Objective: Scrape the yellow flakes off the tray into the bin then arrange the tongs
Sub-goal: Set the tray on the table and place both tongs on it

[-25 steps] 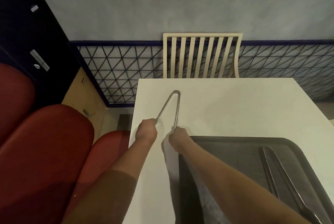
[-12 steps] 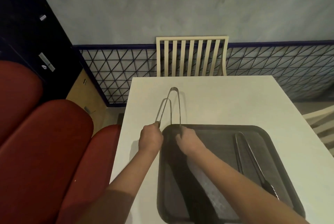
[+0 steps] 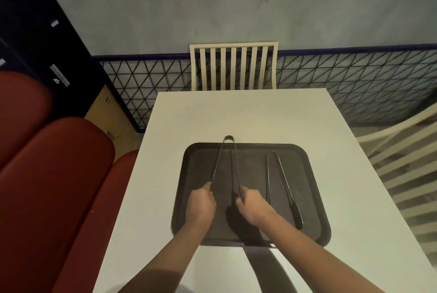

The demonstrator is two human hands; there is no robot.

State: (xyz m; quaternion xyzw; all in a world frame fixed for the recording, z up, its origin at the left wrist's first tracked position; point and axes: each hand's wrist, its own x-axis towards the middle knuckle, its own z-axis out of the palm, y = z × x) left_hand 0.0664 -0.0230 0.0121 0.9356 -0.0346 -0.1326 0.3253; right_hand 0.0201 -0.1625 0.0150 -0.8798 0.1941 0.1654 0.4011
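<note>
Over the tray (image 3: 194, 198), both hands' fingers (image 3: 208, 194) curled, gripping tongs (image 3: 227, 162)

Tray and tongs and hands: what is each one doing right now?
Tray: flat on the white table, no yellow flakes showing.
Held tongs: spread open over the tray.
Other tongs: lying in the tray.
Left hand: gripping one tong arm.
Right hand: gripping the other arm.
</note>
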